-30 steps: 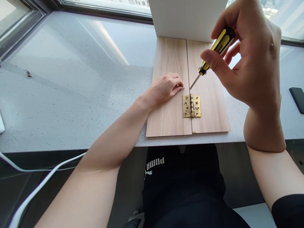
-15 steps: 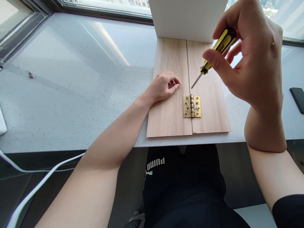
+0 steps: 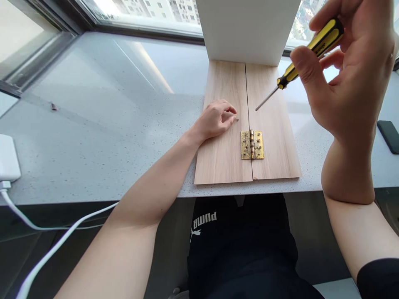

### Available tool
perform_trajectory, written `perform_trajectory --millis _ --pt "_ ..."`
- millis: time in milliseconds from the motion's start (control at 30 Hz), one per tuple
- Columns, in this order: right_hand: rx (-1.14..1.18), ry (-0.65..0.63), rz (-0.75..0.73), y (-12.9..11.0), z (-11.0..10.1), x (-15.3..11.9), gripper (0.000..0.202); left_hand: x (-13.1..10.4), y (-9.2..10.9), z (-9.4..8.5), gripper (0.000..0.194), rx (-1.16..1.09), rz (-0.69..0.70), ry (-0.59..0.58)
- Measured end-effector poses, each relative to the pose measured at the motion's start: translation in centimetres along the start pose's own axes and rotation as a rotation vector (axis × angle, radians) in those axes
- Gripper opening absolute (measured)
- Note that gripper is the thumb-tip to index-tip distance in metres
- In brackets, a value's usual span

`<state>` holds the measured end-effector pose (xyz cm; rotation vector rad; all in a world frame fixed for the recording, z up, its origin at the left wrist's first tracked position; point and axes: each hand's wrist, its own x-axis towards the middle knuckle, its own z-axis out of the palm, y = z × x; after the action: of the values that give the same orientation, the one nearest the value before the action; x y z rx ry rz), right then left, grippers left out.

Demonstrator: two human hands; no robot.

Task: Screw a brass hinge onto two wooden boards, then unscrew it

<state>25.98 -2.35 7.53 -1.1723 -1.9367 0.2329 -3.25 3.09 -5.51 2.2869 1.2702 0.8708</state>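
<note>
Head: speckled counter (image 3: 109, 145) beside window (image 3: 156, 14)

Left board (image 3: 222, 162), right board (image 3: 277, 153) side by side on counter (image 3: 124, 137), near front edge. Hinge (image 3: 252, 145) straddles seam, nearer the front. Panel (image 3: 246, 29) stands behind boards, window (image 3: 149, 10) behind that. Phone (image 3: 389, 136) far right, charger box (image 3: 8, 158) far left (cable (image 3: 15, 211) in its near side). Screwdriver (image 3: 288, 74) in right hand (image 3: 352, 79), tip over right board; screw (image 3: 237, 119) in left hand (image 3: 216, 119).

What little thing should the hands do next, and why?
Probably the right hand should lower the screwdriver toward a screw in the brass hinge: its tip hangs off to one side, above the boards, while the left hand pinches something small beside the hinge.
</note>
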Motion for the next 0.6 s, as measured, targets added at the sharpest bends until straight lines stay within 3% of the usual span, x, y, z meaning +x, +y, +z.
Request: perform_trajectory --millis 133,233,400,500,600 --pt "0.008 0.018 0.053 2.3 0.0 1.5 0.031 0.0 -0.5 -0.2 0.016 0.046 0.022 0.02" --pt "0.012 0.034 0.105 4.6 -1.3 2.7 0.032 0.0 -1.3 -0.3 0.02 0.053 0.005 0.067" --pt "-0.061 0.044 0.337 9.3 -3.7 3.4 0.034 -0.1 -3.8 0.3 0.046 -0.001 -0.265 0.261" --pt "-0.199 -0.049 0.573 12.2 -2.5 3.1 0.032 -0.1 -5.6 0.8 0.059 -0.136 -0.389 0.282" --pt "-0.218 -0.172 0.673 15.0 0.8 2.5 0.027 -0.3 -7.2 1.2 0.072 -0.264 -0.455 0.299"
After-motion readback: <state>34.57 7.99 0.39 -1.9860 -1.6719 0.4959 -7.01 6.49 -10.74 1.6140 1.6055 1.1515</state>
